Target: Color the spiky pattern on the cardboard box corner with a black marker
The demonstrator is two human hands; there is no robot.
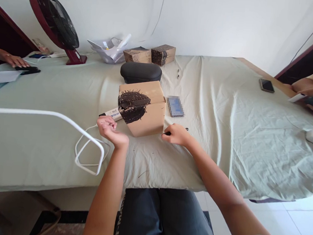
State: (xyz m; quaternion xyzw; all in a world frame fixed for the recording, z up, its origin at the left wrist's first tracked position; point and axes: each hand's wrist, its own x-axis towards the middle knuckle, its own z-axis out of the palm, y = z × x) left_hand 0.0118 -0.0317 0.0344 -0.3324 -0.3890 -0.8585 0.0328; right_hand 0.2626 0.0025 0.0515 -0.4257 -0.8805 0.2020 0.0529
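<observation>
A cardboard box (151,113) stands on the cloth in front of me, a dark bristly patch drawn across its top and left side. My right hand (178,134) is closed around a black marker (167,133), close to the box's lower right corner. To the left of the box, my left hand (111,130) has its fingers curled in, palm partly up; whatever they may hold is hidden. Just above those fingers lies a white item with blue print (113,113), partly behind the box. A phone (176,106) with a blurred screen rests right of the box.
Behind the box sit a black hard case (141,72), two smaller marked boxes (163,55), a plastic basket (110,53) and a fan (55,21). A white bent tube (52,114) reaches in from the left. Other people's hands (10,59) are at both table ends.
</observation>
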